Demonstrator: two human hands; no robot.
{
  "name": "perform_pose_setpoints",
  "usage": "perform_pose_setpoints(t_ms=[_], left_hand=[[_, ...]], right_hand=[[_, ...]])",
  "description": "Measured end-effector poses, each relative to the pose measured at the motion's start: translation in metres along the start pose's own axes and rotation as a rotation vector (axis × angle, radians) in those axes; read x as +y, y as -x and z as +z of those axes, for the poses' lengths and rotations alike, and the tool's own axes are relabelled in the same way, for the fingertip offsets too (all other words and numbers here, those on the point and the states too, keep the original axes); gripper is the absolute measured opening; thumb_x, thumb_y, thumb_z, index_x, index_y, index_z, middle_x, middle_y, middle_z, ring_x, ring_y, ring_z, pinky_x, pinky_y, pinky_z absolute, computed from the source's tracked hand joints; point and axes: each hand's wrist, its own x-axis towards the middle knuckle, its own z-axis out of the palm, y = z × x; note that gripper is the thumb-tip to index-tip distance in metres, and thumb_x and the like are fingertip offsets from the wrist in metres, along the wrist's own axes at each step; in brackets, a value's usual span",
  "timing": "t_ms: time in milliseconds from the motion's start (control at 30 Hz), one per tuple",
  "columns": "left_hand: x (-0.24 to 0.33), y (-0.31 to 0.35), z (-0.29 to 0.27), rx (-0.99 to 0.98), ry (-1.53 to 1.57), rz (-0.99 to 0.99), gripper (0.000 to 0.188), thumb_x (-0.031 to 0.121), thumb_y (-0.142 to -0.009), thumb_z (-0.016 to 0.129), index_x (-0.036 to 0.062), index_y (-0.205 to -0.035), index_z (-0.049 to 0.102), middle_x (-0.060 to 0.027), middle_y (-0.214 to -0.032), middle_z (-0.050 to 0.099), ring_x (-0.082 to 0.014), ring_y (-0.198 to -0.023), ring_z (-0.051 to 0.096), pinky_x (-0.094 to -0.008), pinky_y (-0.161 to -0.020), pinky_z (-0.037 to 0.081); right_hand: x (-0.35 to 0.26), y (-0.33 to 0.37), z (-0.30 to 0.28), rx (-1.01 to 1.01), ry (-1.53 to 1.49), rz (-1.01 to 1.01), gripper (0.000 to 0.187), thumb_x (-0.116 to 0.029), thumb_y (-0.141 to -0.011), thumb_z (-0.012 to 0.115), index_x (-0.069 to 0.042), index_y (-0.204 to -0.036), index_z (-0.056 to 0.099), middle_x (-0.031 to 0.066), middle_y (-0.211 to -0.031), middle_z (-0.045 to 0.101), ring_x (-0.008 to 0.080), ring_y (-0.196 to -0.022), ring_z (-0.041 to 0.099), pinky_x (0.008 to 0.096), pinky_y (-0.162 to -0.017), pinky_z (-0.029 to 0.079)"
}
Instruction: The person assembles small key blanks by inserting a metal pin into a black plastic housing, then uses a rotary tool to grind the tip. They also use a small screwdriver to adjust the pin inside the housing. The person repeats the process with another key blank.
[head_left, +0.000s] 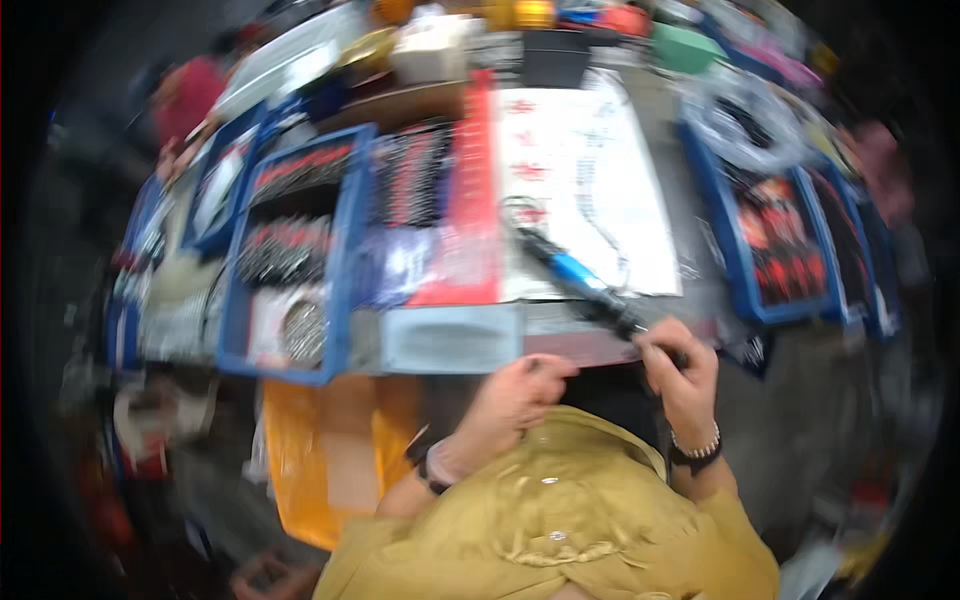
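Observation:
A slim blue and black tool (575, 272), which looks like an electric screwdriver, slants over a white printed sheet (630, 170). A thin dark cord loops from its far end. Its near end meets the closed fingers of my right hand (682, 372), at the table's front edge. To the left, my left hand (515, 402) is in front of my body with thumb and fingers pinched together. Whatever may be between those fingers is too small and blurred to make out. A pale blue pad (450, 338) lies on the table edge just beyond my left hand.
At left, a blue tray (232, 315) holds dark small parts and a round metallic coil; another blue tray (738, 285) with red and black parts is at right. Boxes, including a black one (555, 58), line the back. An orange bag (300, 470) hangs below the left edge.

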Motion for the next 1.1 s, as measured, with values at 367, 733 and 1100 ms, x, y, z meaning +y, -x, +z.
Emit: perform_pose_setpoints(t_ms=[367,733,1100], left_hand=[[0.017,0.029,-0.013,0.059,-0.435,0.44,0.016,0.008,-0.091,0.065,-0.0002,-0.104,0.061,0.0023,-0.086,0.06,-0.002,-0.077,0.053,-0.0189,-0.068,0.045],[0.165,0.154,-0.173,1.261,-1.185,0.804,0.019,0.011,-0.085,0.07,-0.0041,-0.096,0.065,-0.0019,-0.064,0.058,-0.0049,-0.063,0.05,-0.0228,-0.056,0.042],[0.203,0.176,-0.3,1.615,-1.804,0.311,0.027,0.023,-0.076,0.072,-0.0005,-0.087,0.068,-0.0226,-0.082,0.066,-0.0403,-0.076,0.064,-0.0436,-0.068,0.051]], right_hand=[[0.017,0.009,0.073,-0.283,-0.2,0.218,0.011,-0.004,-0.089,0.064,0.0,-0.099,0.064,0.0012,-0.084,0.064,0.0045,-0.07,0.054,0.0175,-0.06,0.04],[0.018,0.006,0.082,-0.435,0.051,0.136,0.009,-0.006,-0.089,0.063,0.002,-0.094,0.064,0.0025,-0.074,0.064,0.0076,-0.064,0.055,0.0208,-0.06,0.043],[0.017,0.007,0.081,-0.504,0.32,0.021,0.008,-0.004,-0.083,0.066,0.001,-0.089,0.064,0.0077,-0.07,0.06,0.0132,-0.059,0.053,0.0252,-0.057,0.042]])
